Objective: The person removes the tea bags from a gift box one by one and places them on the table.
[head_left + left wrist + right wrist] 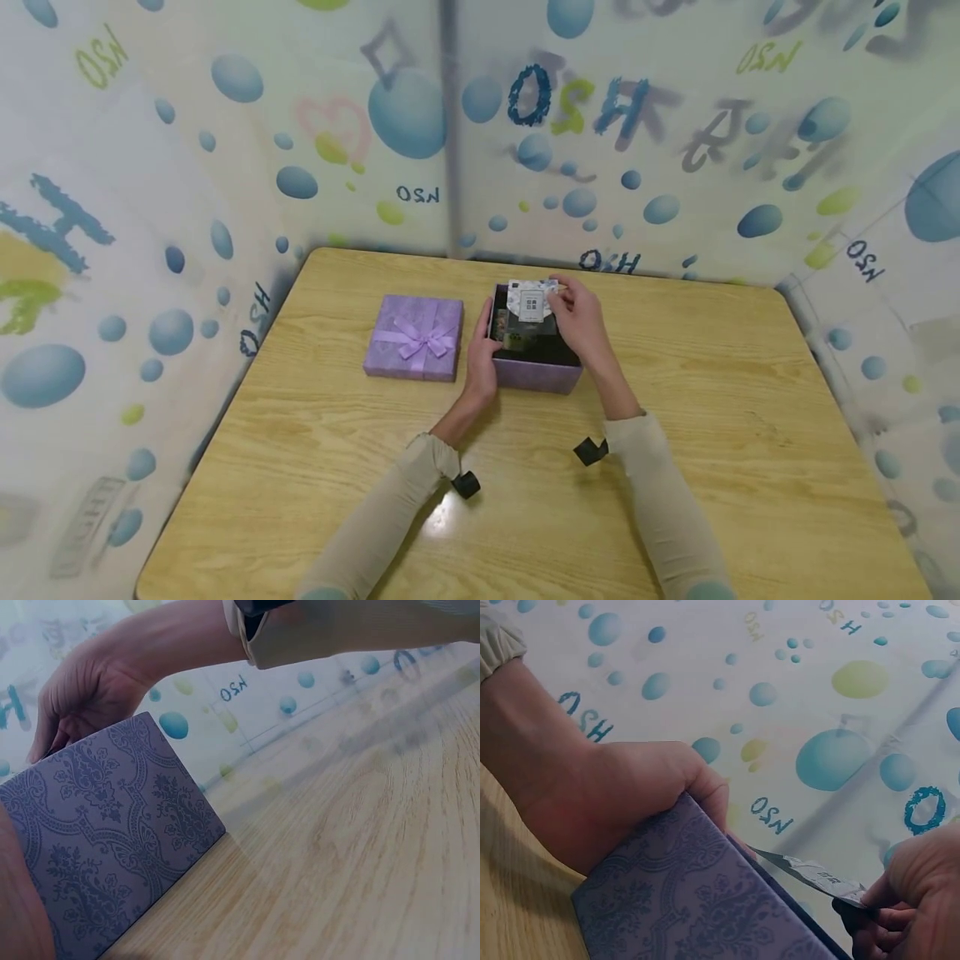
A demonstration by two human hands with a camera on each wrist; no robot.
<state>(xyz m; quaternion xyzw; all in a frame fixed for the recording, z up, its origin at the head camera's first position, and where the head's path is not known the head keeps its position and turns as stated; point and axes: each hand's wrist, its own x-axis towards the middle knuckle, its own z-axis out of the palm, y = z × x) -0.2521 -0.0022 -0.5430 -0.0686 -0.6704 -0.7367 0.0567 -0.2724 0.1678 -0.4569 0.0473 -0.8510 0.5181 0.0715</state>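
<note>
An opened purple gift box [537,377] with a damask pattern and a black inside stands on the table. My left hand [482,360] grips its left wall, the thumb over the rim; the right wrist view shows this left hand [641,791] bent round the box's edge. At the box's far right, my right hand [582,319] pinches a flat white-and-grey packet [532,302] with printed lettering by its right edge. The packet [821,877] is tilted over the opening. Inside the box lie dark items, too small to identify. In the left wrist view the box hides the right fingertips.
Left of the box lies its purple lid [414,337], topped with a lilac ribbon bow. The wooden table [712,400] reaches back to patterned wall sheets [360,200]. A black wrist-worn piece [467,484] sits at the left cuff, another [591,451] at the right.
</note>
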